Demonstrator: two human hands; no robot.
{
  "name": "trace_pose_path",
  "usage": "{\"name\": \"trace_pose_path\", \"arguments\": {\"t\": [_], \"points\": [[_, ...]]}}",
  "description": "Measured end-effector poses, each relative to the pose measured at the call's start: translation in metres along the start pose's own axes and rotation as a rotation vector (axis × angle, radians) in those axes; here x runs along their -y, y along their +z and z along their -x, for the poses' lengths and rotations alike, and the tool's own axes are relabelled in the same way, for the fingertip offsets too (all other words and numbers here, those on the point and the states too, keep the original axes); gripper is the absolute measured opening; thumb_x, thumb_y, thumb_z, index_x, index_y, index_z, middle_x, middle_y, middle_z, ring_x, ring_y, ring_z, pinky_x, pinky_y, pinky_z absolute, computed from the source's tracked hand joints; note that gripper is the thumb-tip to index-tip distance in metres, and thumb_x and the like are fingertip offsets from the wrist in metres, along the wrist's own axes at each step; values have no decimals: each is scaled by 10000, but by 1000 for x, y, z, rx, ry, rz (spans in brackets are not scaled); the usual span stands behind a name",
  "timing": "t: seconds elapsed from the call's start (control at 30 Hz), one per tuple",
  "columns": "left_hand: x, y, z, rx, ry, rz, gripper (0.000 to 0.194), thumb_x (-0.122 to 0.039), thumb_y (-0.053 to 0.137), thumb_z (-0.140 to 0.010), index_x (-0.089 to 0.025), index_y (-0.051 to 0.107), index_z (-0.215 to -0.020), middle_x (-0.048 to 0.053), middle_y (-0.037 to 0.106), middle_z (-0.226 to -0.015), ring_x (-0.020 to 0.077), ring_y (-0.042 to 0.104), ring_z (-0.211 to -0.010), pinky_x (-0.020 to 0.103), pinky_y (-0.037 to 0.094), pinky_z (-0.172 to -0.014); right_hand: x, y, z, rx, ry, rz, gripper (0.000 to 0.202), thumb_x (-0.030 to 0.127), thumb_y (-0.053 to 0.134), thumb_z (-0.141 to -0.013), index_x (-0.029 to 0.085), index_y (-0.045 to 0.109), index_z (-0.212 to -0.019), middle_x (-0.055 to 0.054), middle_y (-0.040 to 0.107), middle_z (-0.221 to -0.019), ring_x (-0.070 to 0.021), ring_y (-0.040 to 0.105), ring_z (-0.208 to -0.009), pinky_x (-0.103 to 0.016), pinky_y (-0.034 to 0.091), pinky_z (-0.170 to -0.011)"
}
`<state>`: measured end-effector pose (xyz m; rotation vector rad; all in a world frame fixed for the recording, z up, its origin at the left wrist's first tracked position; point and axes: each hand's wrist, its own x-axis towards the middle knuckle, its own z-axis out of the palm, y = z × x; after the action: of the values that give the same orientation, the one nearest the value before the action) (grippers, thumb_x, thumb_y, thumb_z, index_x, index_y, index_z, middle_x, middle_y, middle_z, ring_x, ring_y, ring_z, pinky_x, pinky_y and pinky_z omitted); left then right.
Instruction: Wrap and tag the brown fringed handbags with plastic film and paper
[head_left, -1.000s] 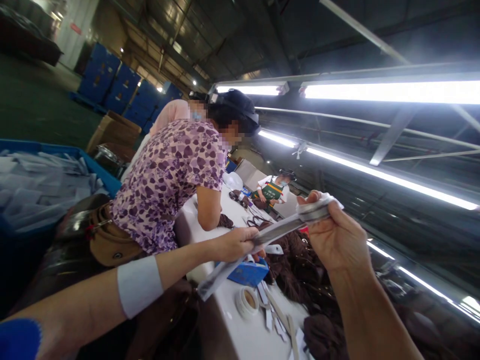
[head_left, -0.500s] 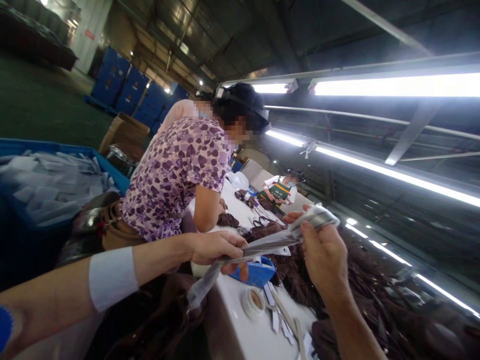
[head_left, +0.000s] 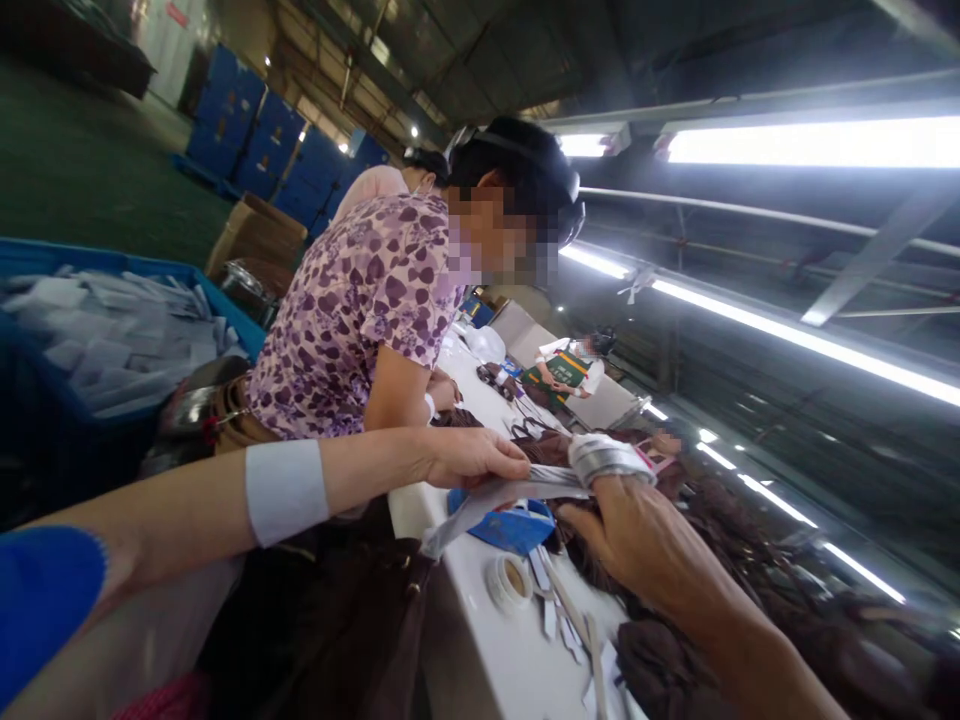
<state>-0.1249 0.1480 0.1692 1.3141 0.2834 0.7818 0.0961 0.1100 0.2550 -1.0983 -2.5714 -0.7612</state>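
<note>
**A:** What have we got?

**B:** I've the left hand [head_left: 472,462] pinched shut on a long pale strip [head_left: 517,490], and the right hand [head_left: 637,535] closed round its other end, where the strip is wound into a shiny bundle [head_left: 604,458] on the fingers. The strip runs between both grips, just above the white table [head_left: 487,650].

**A:** Any change?

**B:** Yes. A second ago both hands were held up high with the strip stretched in the air; now they've come down to the table edge, over the blue box [head_left: 510,528] and the brown fabric pile [head_left: 720,560]. The bundle on the right looks thicker, so I judge the winding is moving along.

**A:** What's around?

**B:** A tape roll [head_left: 508,582] at six o'clock of the hands, loose white strips [head_left: 559,625] beside it. A co-worker in a purple patterned top [head_left: 360,310] at ten o'clock, a blue bin [head_left: 225,325] of pale pieces at nine.

**A:** Any writing?

**B:** None I can read; nothing legible on box or strip.
</note>
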Motion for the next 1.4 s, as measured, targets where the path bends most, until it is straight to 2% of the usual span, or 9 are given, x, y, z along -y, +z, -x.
{"name": "trace_pose_path", "arguments": {"t": [0.1,0.17,0.27,0.4,0.53,0.73,0.9,1.17,1.4], "points": [[13,-1,-7,6,-62,-11,415,-475,882,-626,-159,630,-722,-22,600,-573,117,528,-496,233,413,-517,7,13,7,147,-31,67,146,358,635,-815,215,612,-832,-124,665,-755,-316,627,-714,-418,478,-665],[22,0,-10,14,-95,-12,456,-520,876,-610,-159,610,-692,-19,583,-553,117,505,-472,238,394,-489,14,15,9,242,80,-26,174,346,591,-841,237,554,-711,-70,608,-636,-242,567,-582,-348,427,-575],[23,6,-8,61,-50,-24,512,-541,897,-580,-175,605,-787,-49,553,-566,102,463,-476,229,358,-485,20,5,10,543,278,-416,378,520,466,-912,231,538,-680,-19,571,-564,-155,493,-471,-276,389,-500],[11,17,4,134,180,-316,522,-305,942,-557,-210,599,-938,-67,592,-740,97,500,-616,215,380,-588,17,-20,13,959,450,-944,672,785,418,-824,164,669,-767,4,584,-500,-97,479,-380,-217,418,-452],[11,19,11,107,255,-516,88,-182,691,-809,-185,603,-810,-45,564,-687,114,518,-651,221,388,-625,12,-33,13,1057,573,-1110,634,745,510,-838,161,723,-710,6,601,-474,-68,487,-328,-160,358,-380],[30,15,7,154,182,-407,148,-263,762,-734,-169,648,-728,-36,618,-696,123,516,-701,232,369,-671,9,-25,7,1188,604,-1104,761,796,386,-863,136,723,-692,-30,624,-469,-92,545,-322,-158,392,-341],[38,16,13,293,44,-68,429,-537,842,-676,-156,677,-787,-10,657,-667,136,548,-655,254,420,-689,2,-10,20,1156,677,-1241,744,812,458,-809,120,725,-750,-42,656,-511,-109,611,-387,-162,471,-380],[35,16,9,283,2,30,489,-528,879,-646,-152,639,-846,-31,594,-555,99,453,-460,210,286,-441,7,8,53,1119,665,-1680,722,750,573,-810,55,743,-715,-39,581,-412,-95,482,-267,-161,379,-280],[30,28,21,255,162,-115,358,-426,845,-690,-163,619,-782,-14,630,-730,140,572,-702,258,450,-714,32,5,44,778,605,-2020,648,729,664,-781,95,775,-706,33,499,-353,-36,358,-245,-160,521,-431]]}}
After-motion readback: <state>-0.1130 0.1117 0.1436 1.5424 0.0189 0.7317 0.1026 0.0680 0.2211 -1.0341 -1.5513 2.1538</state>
